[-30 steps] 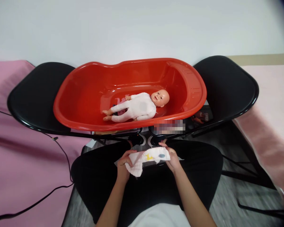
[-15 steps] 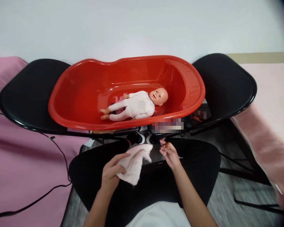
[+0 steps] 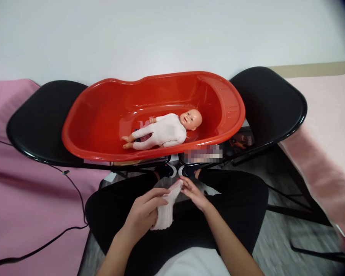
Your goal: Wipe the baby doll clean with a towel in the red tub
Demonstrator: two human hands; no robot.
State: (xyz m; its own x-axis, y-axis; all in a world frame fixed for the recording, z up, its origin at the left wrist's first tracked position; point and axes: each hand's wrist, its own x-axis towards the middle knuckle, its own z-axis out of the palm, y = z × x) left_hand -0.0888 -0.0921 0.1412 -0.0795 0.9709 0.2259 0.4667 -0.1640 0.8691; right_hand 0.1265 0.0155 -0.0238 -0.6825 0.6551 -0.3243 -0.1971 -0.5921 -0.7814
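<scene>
Wall [image 3: 161,34], tub [image 3: 94,119], 2 seats [image 3: 40,126] beyond cloth [image 3: 165,215]

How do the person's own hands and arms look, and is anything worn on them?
The bare left hand and bare right hand show no gloves or visible rings. Both bare forearms show no sleeve, watch or cable. The person wears a white fabric top and black fabric trousers.

No readable text or numbers.

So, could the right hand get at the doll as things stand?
Probably yes: the red tub is open above the doll, though the right hand must leave the cloth and clear the near rim.
</scene>
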